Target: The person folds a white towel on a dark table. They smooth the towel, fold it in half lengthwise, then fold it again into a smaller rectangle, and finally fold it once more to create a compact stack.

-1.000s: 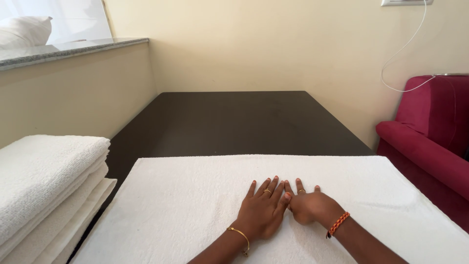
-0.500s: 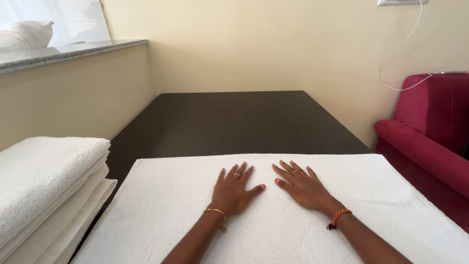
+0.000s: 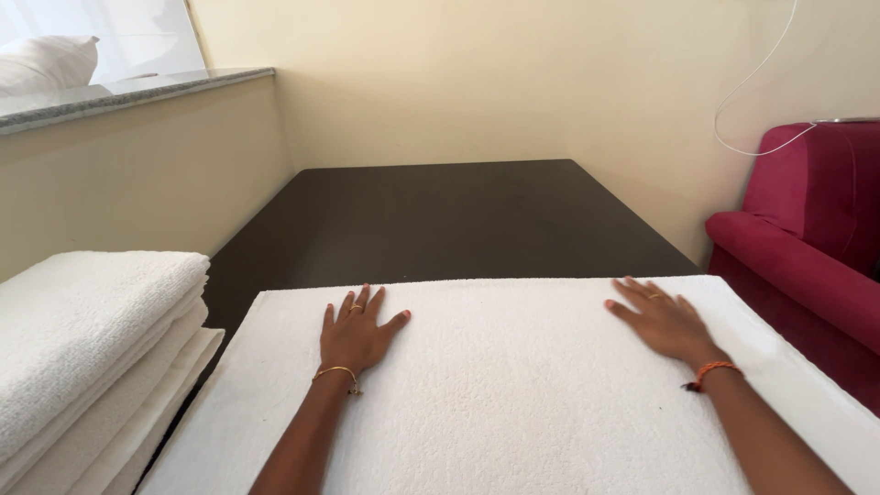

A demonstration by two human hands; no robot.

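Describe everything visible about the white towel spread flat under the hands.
The white towel is terry cloth with a fine looped nap, spread flat over the near end of the dark table. Its far edge runs straight across; its near part leaves the picture. It looks smooth, without visible folds or stains. The left hand and right hand rest on it palm down, fingers spread, wide apart near the far edge. A stack of folded white towels lies to its left.

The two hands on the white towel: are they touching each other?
Apart. The head view shows the left hand and the right hand lying flat on the towel, with a wide stretch of bare towel between them.
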